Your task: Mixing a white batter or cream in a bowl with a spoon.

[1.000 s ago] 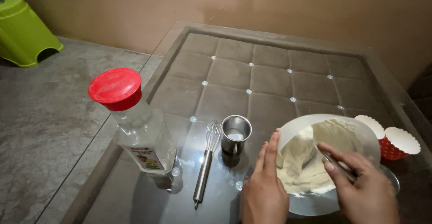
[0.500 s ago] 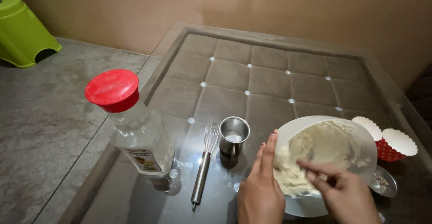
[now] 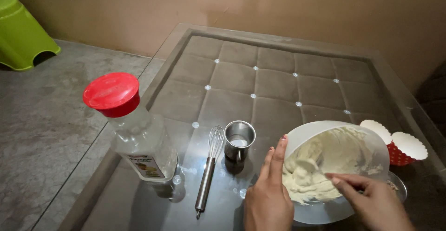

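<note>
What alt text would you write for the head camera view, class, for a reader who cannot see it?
A left hand steadies a tilted white bowl of pale batter while the right hand reaches into it. On the glass table lie a whisk, a small metal cup, a red-capped bottle and red paper cups.

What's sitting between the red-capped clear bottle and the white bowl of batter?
In the head view, a metal whisk lies beside the red-capped clear bottle, then a small steel cup, then the left hand against the white bowl of batter.
</note>
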